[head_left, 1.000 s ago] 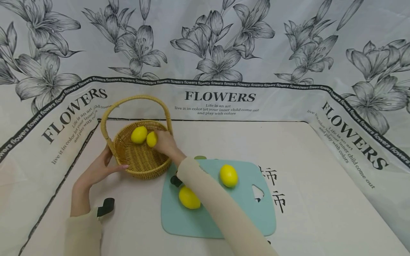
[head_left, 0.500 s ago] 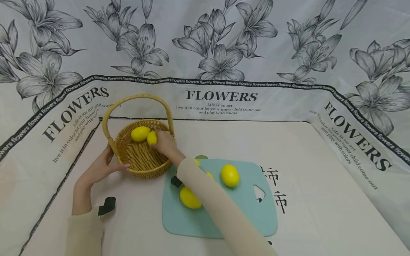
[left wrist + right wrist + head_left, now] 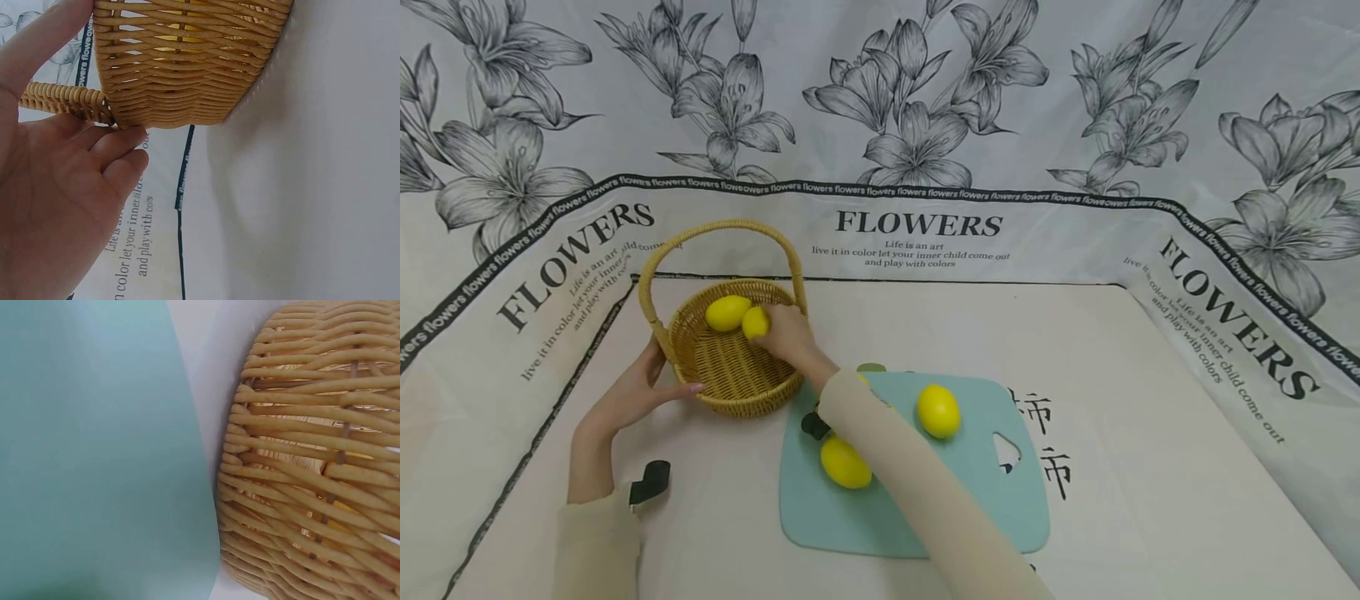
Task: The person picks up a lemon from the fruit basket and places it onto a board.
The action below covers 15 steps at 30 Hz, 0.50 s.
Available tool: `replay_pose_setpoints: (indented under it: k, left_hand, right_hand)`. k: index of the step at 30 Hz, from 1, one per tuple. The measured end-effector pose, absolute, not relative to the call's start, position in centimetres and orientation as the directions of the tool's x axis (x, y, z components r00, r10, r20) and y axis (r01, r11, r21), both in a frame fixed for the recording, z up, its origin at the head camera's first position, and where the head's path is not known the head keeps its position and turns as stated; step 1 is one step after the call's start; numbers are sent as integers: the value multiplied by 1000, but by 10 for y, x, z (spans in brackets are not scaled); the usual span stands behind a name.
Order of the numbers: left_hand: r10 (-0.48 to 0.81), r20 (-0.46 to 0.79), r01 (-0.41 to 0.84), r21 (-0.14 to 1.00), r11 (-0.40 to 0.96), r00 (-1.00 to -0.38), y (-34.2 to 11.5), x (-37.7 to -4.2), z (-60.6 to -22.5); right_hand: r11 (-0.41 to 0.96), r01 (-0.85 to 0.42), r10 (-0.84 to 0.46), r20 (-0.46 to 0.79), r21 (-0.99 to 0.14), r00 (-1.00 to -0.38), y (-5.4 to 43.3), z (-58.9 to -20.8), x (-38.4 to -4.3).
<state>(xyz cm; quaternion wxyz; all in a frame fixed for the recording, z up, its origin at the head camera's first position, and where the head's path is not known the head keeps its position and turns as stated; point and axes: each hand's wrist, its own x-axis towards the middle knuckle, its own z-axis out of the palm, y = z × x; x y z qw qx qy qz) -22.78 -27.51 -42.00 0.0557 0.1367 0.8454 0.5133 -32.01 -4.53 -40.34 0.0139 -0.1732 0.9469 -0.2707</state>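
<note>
A woven wicker basket [image 3: 730,392] with a tall arched handle stands at the back left in the head view. My left hand [image 3: 628,400] holds its left side, thumb at the front rim and fingers against the outer wall. In the left wrist view those fingers [image 3: 125,147] touch the weave beside the handle's base. My right hand [image 3: 786,337] reaches inside the basket and grips a yellow lemon [image 3: 756,322], mostly covered by the fingers. Another lemon [image 3: 727,313] lies against it inside. In the right wrist view only the basket's wall [image 3: 300,431] shows; the hand is hidden.
A pale teal cutting board [image 3: 865,525] lies right of the basket, close to its wall. On it are a lemon [image 3: 938,411] and another lemon [image 3: 846,462] beside my right sleeve [image 3: 925,492], which crosses the board. More yellow peeks out behind the sleeve.
The lemon at the back of the basket has turned so it lies more sideways. Both hands keep nearly the same place; the whole view has shifted slightly.
</note>
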Motion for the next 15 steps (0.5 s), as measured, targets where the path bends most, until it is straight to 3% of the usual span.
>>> replay_pose_setpoints:
  k: [15]
  left_hand:
    - [281,41,169,877,449,-959,-275,-229,-421]
  right_hand:
    - [694,-351,-360,120,-629,-925,-32,-387,-305]
